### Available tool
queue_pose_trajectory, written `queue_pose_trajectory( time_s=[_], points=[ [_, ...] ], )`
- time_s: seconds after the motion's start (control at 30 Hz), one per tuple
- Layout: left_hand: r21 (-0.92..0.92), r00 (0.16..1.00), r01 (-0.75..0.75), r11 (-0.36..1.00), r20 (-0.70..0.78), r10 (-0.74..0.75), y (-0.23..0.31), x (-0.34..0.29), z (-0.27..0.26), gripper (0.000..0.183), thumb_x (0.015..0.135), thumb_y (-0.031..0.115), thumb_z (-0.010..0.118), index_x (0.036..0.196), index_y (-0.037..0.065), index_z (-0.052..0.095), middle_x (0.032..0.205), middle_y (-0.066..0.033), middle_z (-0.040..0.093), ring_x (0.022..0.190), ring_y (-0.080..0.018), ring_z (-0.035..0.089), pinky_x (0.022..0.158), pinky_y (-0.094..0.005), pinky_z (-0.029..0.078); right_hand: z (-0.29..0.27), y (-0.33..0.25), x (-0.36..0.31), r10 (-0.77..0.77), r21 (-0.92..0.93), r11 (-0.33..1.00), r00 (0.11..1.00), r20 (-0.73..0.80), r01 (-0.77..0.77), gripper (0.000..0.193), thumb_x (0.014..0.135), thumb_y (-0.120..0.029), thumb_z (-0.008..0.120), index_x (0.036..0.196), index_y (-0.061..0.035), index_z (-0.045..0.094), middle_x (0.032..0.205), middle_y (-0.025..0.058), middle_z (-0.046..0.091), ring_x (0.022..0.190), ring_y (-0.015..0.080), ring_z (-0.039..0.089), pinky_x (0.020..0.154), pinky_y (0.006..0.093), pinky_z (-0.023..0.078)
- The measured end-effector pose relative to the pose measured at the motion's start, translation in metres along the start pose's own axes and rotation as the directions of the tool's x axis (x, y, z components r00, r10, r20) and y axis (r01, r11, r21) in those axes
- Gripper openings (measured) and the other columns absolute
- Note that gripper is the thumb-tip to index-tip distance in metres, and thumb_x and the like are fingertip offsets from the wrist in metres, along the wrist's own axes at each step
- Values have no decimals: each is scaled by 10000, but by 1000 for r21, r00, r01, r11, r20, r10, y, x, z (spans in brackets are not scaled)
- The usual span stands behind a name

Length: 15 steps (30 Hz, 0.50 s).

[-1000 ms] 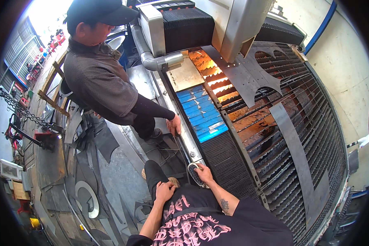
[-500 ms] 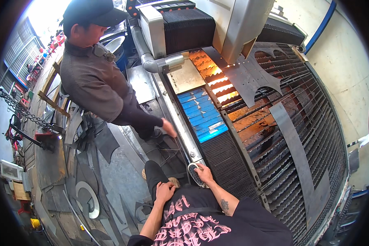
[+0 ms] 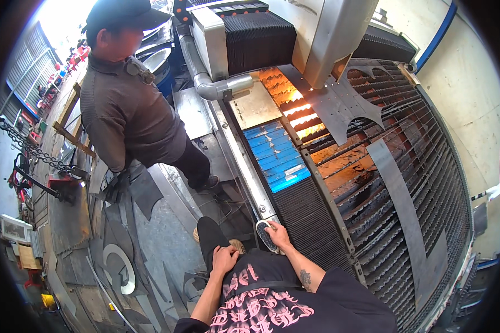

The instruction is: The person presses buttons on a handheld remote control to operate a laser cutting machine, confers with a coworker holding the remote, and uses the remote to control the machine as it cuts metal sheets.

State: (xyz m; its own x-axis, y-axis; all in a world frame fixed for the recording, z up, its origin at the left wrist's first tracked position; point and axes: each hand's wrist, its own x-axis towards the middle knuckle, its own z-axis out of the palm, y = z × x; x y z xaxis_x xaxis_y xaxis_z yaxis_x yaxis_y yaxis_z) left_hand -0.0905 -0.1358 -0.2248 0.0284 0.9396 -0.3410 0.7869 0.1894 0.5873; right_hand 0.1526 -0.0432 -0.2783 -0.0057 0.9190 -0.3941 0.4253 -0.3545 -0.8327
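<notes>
My right hand (image 3: 279,235) is closed around a handheld remote (image 3: 266,233), oval, with a dark face and a pale rim. It is beside the front end of the machine's metal rail (image 3: 249,188). My left hand (image 3: 225,258) lies on my leg with nothing seen in it, its fingers loosely bent. On the right, a cutting machine's head (image 3: 339,44) stands over a dark cut metal sheet (image 3: 341,108). Orange light glows under the slatted bed (image 3: 372,222) near that sheet.
A person in a cap and dark shirt (image 3: 133,111) stands at the left beside the rail. Metal offcuts (image 3: 166,233) and a ring-shaped piece (image 3: 119,269) lie at lower left. A long metal strip (image 3: 397,188) rests across the slats. A chain (image 3: 36,147) hangs at far left.
The other person has drawn an arm back from the rail and stands more upright, arm lowered. My hands stay where they were; the remote is still in my right hand.
</notes>
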Motion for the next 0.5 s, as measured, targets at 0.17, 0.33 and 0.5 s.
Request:
queue_pose_trajectory(
  time_s=[0.17,0.33,0.5],
  points=[
    [-17,1000,6,1000,-3,-6,-1,0,0,233,883,296,614,949,103,728,930,-100,731,974,-259,669,1087,-449,342,0,-4,-1,-13,-22,1000,1000,-11,13,382,841,-218,658,1203,-97,679,991,158,733,898,228,718,809,322,535],
    [-8,1000,5,1000,5,-5,1,0,-3,236,884,300,612,951,106,729,933,-99,731,975,-258,669,1086,-447,344,0,2,1,-29,-27,999,999,-17,29,389,837,-220,657,1203,-88,678,991,159,733,897,230,718,812,320,533],
    [-10,1000,10,1000,5,-10,2,0,-4,240,888,307,611,953,108,729,936,-96,731,982,-257,668,1085,-441,344,0,0,0,-17,-27,1000,1000,-10,16,394,836,-226,656,1203,-84,677,1012,166,729,917,239,714,826,325,530]
  ],
)
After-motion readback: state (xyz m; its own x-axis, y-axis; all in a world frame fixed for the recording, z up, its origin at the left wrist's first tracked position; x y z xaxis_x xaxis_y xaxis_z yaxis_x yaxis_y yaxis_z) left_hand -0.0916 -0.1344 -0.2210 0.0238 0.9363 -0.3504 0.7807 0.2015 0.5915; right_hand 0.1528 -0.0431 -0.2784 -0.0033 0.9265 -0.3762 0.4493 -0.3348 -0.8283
